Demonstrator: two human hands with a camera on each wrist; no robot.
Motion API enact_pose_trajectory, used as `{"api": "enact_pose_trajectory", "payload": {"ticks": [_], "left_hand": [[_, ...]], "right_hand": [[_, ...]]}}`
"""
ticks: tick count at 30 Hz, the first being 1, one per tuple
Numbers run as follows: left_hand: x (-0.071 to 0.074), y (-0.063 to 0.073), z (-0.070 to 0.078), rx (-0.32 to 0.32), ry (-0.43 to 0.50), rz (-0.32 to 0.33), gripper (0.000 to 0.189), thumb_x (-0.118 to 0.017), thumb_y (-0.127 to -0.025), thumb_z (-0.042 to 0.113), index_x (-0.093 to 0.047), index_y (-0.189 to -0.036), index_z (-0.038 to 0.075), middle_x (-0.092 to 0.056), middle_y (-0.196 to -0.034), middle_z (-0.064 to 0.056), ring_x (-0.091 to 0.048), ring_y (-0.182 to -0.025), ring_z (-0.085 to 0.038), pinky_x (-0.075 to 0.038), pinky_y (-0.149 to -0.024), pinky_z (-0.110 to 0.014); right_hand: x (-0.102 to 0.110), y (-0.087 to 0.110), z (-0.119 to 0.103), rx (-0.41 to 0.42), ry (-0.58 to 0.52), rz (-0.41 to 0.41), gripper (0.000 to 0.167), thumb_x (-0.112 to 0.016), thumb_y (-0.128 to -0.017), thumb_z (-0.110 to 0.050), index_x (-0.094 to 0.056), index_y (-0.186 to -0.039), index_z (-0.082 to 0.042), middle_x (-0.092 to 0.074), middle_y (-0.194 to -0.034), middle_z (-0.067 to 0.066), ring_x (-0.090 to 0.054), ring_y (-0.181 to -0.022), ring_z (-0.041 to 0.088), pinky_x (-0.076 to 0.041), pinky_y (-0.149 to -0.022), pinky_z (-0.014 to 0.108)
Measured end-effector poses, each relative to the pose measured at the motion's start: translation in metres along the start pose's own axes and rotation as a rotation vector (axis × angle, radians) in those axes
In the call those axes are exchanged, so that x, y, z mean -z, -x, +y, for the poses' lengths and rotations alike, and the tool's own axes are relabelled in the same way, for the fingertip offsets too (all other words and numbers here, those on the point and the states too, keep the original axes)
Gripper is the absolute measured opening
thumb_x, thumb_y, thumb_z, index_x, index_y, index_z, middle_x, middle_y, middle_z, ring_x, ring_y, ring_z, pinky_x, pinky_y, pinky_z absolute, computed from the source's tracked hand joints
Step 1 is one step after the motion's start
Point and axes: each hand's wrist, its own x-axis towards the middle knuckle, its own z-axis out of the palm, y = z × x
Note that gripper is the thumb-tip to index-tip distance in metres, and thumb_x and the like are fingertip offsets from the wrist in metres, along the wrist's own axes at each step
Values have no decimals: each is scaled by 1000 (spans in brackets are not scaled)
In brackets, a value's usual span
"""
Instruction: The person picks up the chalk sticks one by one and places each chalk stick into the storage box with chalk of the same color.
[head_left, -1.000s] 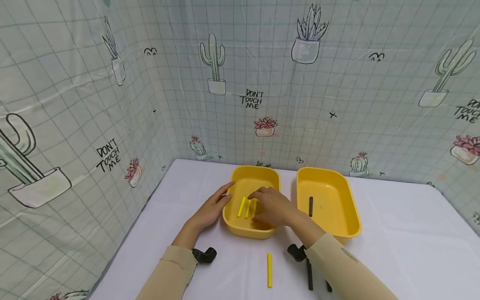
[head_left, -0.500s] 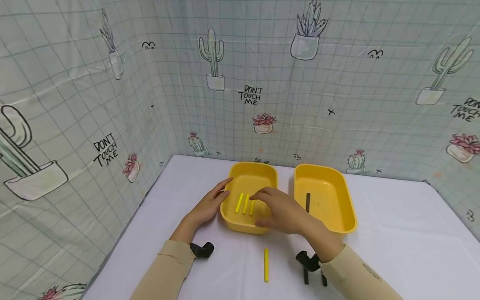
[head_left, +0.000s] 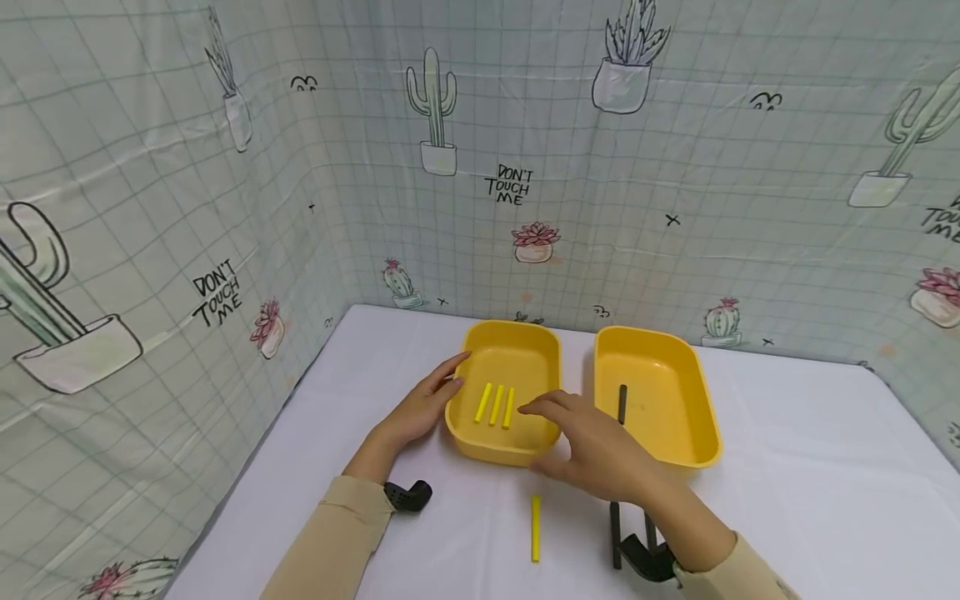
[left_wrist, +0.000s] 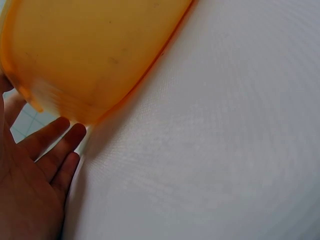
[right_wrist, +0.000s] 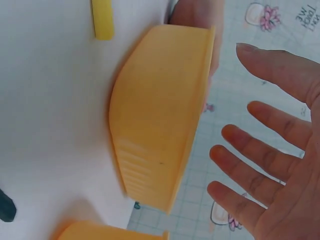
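My left hand (head_left: 416, 417) rests against the left side of a yellow plastic tray (head_left: 513, 342), its extended fingers touching the outer wall (left_wrist: 100, 50) and rim. Inside this tray, three short yellow sticks (head_left: 496, 405) lie side by side. The right hand (head_left: 600, 446) hovers near the tray's front right corner, fingers spread and holding nothing; the right wrist view shows bare space between its fingers (right_wrist: 255, 155) and the tray's end wall (right_wrist: 155, 110). Another yellow stick (head_left: 536, 529) lies on the table in front.
To the right stands a second yellow tray (head_left: 667, 442) with a black stick (head_left: 622, 404) inside, partly hidden by the right hand. Near the right wrist, two more black sticks (head_left: 615, 537) lie on the white tablecloth (head_left: 795, 467). A cactus-print cloth (head_left: 555, 192) hangs behind.
My right hand has drawn back from inside the left tray, toward the front right, uncovering the third yellow stick. The left hand has stayed at the tray's side.
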Motion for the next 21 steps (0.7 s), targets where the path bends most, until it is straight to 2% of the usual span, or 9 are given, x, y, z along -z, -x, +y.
{"api": "enact_pose_trajectory", "payload": {"ticks": [7, 12, 21], "left_hand": [[-1, -2, -1, 11, -3, 4, 47, -46, -110, 40, -39, -156, 49, -34, -169, -4, -33, -156, -33, -25, -127, -60], [0, -1, 1, 19, -7, 9, 47, -46, -110, 41, -39, -155, 50, -34, -169, -4, -32, -156, -33, -24, -127, -60], [0, 0, 1, 23, -12, 6, 46, -46, -110, 42, -39, -155, 51, -34, -169, -3, -31, -157, -33, -22, -127, -61]], "right_hand": [[1, 14, 0, -24, -27, 24, 49, -86, -86, -36, -64, -128, -26, -62, -129, -12, -64, -117, 15, -56, -101, 42], [3, 24, -2, -63, -74, -12, 43, -85, -86, -39, -65, -121, -28, -63, -120, -16, -63, -109, 9, -58, -95, 37], [1, 35, -7, -58, -141, -73, 39, -81, -88, -49, -65, -119, -33, -63, -116, -18, -64, -101, 9, -57, -86, 28]]}}
